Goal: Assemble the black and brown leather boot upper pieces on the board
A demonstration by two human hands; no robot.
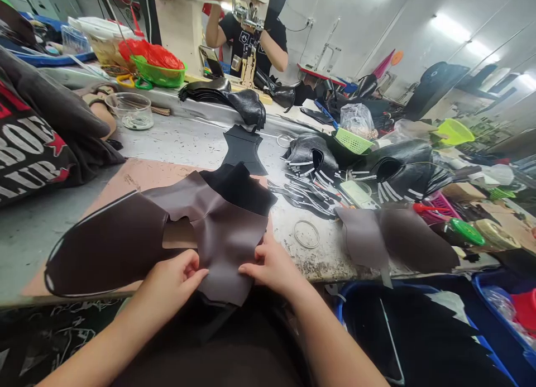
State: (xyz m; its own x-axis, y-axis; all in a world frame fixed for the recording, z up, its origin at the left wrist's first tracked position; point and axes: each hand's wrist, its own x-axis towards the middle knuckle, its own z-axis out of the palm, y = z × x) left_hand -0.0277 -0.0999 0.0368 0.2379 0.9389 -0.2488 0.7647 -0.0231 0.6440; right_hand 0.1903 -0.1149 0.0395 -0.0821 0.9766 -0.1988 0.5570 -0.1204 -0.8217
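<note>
A brown leather piece (218, 225) lies over the front edge of the workbench, its lower flap hanging past the edge. My left hand (173, 283) pinches that flap on its left side, thumb against curled fingers. On the flap's right side my right hand (268, 264) grips it between thumb and bent fingers. To the left, a darker rounded leather panel (109, 242) with a pale-edged border adjoins the piece, and a notch-shaped gap shows between them. Black lining material (238, 183) is visible at the piece's far edge.
Black cut pieces (243, 149) lie behind. Stacked black leather parts (312, 155), a white ring (306, 234) and another brown piece (397, 239) are on the right. A blue bin (347, 289) stands below. A person (251, 41) works at a machine opposite; another person's sleeve (46, 96) is at left.
</note>
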